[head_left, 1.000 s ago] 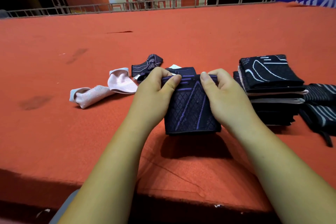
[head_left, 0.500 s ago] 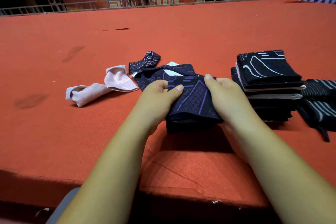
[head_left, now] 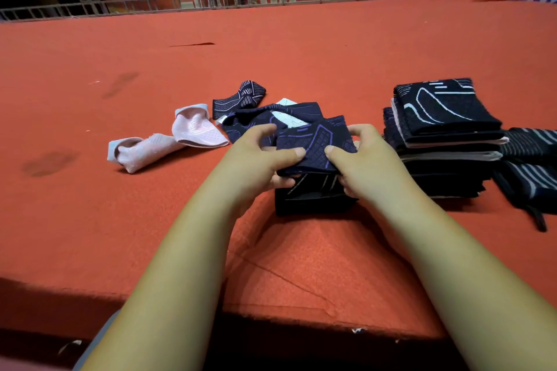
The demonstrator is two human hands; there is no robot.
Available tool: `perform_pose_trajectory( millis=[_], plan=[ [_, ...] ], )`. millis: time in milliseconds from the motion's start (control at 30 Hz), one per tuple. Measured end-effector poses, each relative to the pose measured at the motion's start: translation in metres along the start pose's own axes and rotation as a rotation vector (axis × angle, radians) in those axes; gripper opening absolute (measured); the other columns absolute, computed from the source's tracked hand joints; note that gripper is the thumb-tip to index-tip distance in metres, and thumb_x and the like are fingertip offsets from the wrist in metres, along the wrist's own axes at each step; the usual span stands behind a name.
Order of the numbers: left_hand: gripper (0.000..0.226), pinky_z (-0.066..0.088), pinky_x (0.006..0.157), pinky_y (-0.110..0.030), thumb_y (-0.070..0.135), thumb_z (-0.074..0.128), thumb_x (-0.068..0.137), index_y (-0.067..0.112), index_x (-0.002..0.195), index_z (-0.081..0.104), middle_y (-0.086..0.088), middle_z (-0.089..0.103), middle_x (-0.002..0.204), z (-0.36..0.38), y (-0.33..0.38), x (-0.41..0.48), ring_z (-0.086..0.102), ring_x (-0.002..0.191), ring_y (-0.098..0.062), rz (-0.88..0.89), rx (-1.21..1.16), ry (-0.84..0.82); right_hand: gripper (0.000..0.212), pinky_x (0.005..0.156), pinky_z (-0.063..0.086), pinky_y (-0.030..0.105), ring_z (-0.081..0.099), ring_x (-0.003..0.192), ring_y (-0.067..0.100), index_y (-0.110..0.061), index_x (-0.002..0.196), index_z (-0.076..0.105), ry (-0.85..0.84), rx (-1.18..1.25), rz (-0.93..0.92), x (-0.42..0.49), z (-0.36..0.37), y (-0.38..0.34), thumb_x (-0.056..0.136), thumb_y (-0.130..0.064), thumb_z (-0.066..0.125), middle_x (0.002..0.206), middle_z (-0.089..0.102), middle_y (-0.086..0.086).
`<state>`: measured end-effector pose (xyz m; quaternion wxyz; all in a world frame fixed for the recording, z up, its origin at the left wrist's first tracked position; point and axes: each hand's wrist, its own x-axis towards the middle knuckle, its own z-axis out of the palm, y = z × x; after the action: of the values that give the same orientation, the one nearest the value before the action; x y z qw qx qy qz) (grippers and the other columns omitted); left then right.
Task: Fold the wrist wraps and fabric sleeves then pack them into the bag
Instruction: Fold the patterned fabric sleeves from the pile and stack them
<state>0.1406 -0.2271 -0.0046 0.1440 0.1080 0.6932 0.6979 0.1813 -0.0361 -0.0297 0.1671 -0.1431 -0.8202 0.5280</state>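
Your left hand [head_left: 262, 156] and right hand [head_left: 366, 159] both pinch the half-folded navy sleeve [head_left: 316, 141], just left of the folded stack [head_left: 446, 117]. Loosen either grip early and the stretchy knit may spring open.

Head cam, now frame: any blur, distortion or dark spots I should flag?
Head view: the railing tilts across the top, typical wide-angle. The left hand, right hand and the navy sleeve they grip look slightly motion-soft. The folded stack is sharper. Below the table front edge it goes nearly black. No glare.
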Motion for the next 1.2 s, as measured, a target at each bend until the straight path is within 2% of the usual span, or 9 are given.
perform_pose_trajectory(
  millis=[100, 233, 433, 633, 800, 1000, 1067, 1133, 1200],
  plan=[
    [0.046, 0.06, 0.062, -0.025, 0.01, 0.082, 0.092, 0.023, 0.134, 0.068, -0.003, 0.067, 0.114, 0.001, -0.009, 0.003, 0.074, 0.087, -0.015, 0.047, 0.233, 0.022, 0.056, 0.089, 0.052, 0.034, 0.07, 0.106, 0.021, -0.033, 0.147, 0.05, -0.019, -0.217, -0.026, -0.003, -0.003, 0.001, 0.095, -0.037, 0.07, 0.124, 0.072, -0.006],
    [0.046, 0.059, 0.059, -0.026, 0.022, 0.088, 0.087, 0.024, 0.13, 0.072, 0.003, 0.064, 0.126, 0.004, -0.02, 0.007, 0.074, 0.091, -0.015, 0.056, 0.506, 0.053, 0.042, 0.103, 0.051, 0.039, 0.063, 0.123, 0.025, -0.039, 0.139, 0.062, -0.043, -0.535, -0.133, -0.007, -0.002, 0.007, 0.098, -0.037, 0.066, 0.133, 0.069, -0.002],
    [0.046, 0.065, 0.076, -0.041, 0.028, 0.09, 0.073, 0.03, 0.114, 0.071, -0.001, 0.074, 0.114, 0.001, -0.025, 0.012, 0.077, 0.082, -0.018, -0.001, 0.546, 0.042, 0.037, 0.103, 0.052, 0.044, 0.062, 0.12, 0.022, -0.045, 0.131, 0.066, -0.11, -0.584, -0.092, -0.005, 0.0, 0.011, 0.094, -0.042, 0.065, 0.124, 0.064, -0.003],
    [0.033, 0.053, 0.055, -0.031, 0.013, 0.08, 0.085, 0.025, 0.112, 0.066, 0.0, 0.062, 0.08, -0.003, -0.027, 0.015, 0.063, 0.057, -0.015, -0.011, 0.58, -0.023, 0.03, 0.104, 0.05, 0.036, 0.062, 0.119, 0.017, -0.043, 0.121, 0.072, -0.109, -0.492, -0.1, -0.001, -0.001, 0.011, 0.093, -0.034, 0.066, 0.128, 0.07, -0.007],
    [0.033, 0.053, 0.055, -0.029, 0.026, 0.083, 0.09, 0.027, 0.117, 0.065, 0.003, 0.061, 0.076, -0.001, -0.03, 0.014, 0.064, 0.058, -0.016, -0.065, 0.659, -0.1, 0.029, 0.096, 0.048, 0.035, 0.062, 0.115, 0.02, -0.042, 0.122, 0.071, -0.117, -0.543, -0.107, 0.002, 0.001, 0.018, 0.097, -0.031, 0.062, 0.126, 0.066, -0.003],
    [0.022, 0.045, 0.051, -0.023, 0.044, 0.078, 0.095, 0.023, 0.094, 0.075, 0.007, 0.065, 0.07, -0.01, -0.036, 0.019, 0.054, 0.052, -0.009, 0.054, 0.54, 0.035, 0.028, 0.082, 0.039, 0.032, 0.053, 0.088, 0.015, -0.042, 0.125, 0.07, -0.114, -0.56, -0.096, 0.0, 0.001, 0.016, 0.1, -0.034, 0.063, 0.111, 0.049, -0.003],
    [0.026, 0.046, 0.058, -0.023, 0.041, 0.068, 0.102, 0.018, 0.092, 0.075, 0.005, 0.069, 0.076, -0.016, -0.041, 0.03, 0.057, 0.056, -0.005, 0.114, 0.511, 0.207, 0.027, 0.083, 0.043, 0.033, 0.055, 0.088, 0.013, -0.04, 0.124, 0.071, -0.105, -0.543, -0.102, -0.002, 0.001, 0.015, 0.099, -0.034, 0.063, 0.113, 0.047, -0.003],
    [0.019, 0.051, 0.079, -0.03, 0.03, 0.059, 0.103, 0.021, 0.098, 0.075, -0.001, 0.073, 0.097, -0.027, -0.05, 0.044, 0.067, 0.085, -0.01, 0.162, 0.686, 0.331, 0.026, 0.094, 0.048, 0.035, 0.06, 0.102, 0.019, -0.036, 0.123, 0.072, -0.08, -0.535, -0.128, -0.003, 0.002, 0.013, 0.098, -0.036, 0.064, 0.118, 0.047, -0.002],
    [0.026, 0.048, 0.106, -0.04, 0.026, 0.054, 0.099, 0.028, 0.114, 0.075, -0.008, 0.067, 0.122, -0.037, -0.064, 0.058, 0.065, 0.115, -0.026, 0.16, 0.889, 0.297, 0.027, 0.106, 0.048, 0.04, 0.058, 0.116, 0.024, -0.032, 0.122, 0.072, -0.048, -0.532, -0.17, -0.004, 0.004, 0.011, 0.097, -0.037, 0.064, 0.122, 0.048, -0.002]
  ],
)
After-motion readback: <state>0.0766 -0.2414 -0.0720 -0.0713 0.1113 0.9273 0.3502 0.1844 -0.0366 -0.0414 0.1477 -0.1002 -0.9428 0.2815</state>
